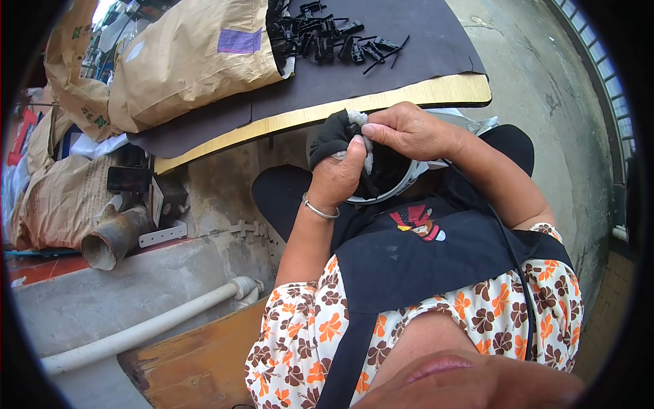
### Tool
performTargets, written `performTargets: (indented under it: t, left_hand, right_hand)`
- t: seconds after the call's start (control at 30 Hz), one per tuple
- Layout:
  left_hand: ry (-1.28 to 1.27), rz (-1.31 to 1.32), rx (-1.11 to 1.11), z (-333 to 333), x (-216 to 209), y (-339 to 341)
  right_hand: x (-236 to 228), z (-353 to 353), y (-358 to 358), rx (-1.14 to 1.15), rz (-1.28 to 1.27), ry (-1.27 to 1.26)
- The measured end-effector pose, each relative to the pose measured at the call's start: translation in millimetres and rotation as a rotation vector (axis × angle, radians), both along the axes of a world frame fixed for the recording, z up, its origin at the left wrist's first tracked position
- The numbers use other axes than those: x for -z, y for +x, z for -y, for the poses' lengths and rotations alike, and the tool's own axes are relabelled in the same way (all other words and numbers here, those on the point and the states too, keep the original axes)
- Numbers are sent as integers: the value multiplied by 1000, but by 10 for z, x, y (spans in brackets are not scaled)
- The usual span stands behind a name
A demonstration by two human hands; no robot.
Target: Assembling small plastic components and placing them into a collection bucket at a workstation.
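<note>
Both of my hands work close together over a round pail [403, 188] between my knees, just in front of the table's near edge. A black cloth piece with grey fluffy lining [328, 142] is gripped in my left hand [335, 176], thumb pressed on top. My right hand [414, 133] is closed in a pinch at the fluffy edge of this cloth, beside the left thumb. Something small and dark shows between the fingertips, too covered to name. Dark contents fill the pail, partly hidden by my hands.
Several small black plastic parts [354, 48] lie piled on the dark-covered table [422, 27], by the mouth of a brown paper sack [184, 68]. At the left stand another paper sack [65, 204] and a rusty metal pipe [112, 238]. A white pipe [157, 324] runs along the low wall.
</note>
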State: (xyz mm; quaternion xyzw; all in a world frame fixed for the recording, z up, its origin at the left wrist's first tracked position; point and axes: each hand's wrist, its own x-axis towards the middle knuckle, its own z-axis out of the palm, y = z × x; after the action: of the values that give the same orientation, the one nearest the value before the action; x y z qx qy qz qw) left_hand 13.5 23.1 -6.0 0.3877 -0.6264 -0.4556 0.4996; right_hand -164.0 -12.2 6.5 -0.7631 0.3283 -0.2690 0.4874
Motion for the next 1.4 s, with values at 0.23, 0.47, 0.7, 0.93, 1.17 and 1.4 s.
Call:
performTargets:
  t: [0.23, 0.47, 0.7, 0.93, 1.17, 1.4]
  left_hand:
    - [-62, 214, -5, 36, -7, -11]
    - [-114, 273, -127, -38, -28, -52]
    - [-192, 232, -434, 67, 184, 35]
    - [-326, 437, -479, 101, 176, 149]
    - [-578, 730, -459, 74, 192, 230]
    - [-425, 583, -464, 77, 59, 51]
  right_hand:
    - [79, 24, 9, -27, 15, 57]
    - [194, -70, 166, 144, 50, -77]
    - [54, -208, 89, 4, -125, -167]
    - [163, -153, 2, 22, -398, -223]
    - [76, 411, -293, 555, -377, -624]
    - [254, 754, -359, 481, -588, -654]
